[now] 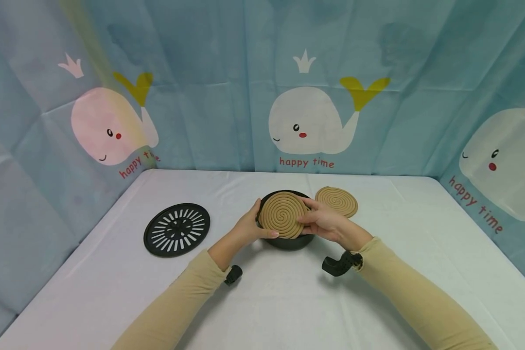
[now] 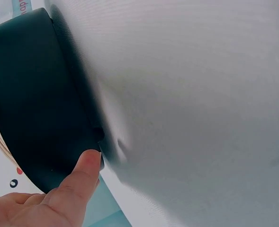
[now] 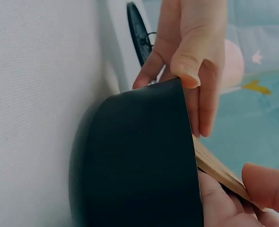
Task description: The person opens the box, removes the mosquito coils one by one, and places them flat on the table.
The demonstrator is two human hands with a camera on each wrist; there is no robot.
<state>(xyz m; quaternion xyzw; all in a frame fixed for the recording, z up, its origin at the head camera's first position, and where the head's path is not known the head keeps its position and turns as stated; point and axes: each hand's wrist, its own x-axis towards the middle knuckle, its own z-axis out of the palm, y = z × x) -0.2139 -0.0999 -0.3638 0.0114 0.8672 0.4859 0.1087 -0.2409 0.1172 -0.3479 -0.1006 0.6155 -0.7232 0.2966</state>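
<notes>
A tan spiral mosquito coil (image 1: 282,215) is tilted over the mouth of a round black coil holder (image 1: 288,244) on the table. My right hand (image 1: 329,224) pinches the coil's right edge, thumb on top and fingers beneath, as the right wrist view shows of the coil's edge (image 3: 220,171). On the other side, my left hand (image 1: 247,228) grips the holder, its thumb over the rim near the coil and a finger against the outer wall (image 2: 35,94). The holder's inside is mostly hidden by the coil.
A second tan coil (image 1: 338,201) lies flat behind my right hand. To the left rests a black slotted lid (image 1: 178,229). White cloth (image 1: 271,301) covers the table, with a blue whale-print curtain (image 1: 210,121) behind. Black camera mounts (image 1: 341,265) hang at both wrists.
</notes>
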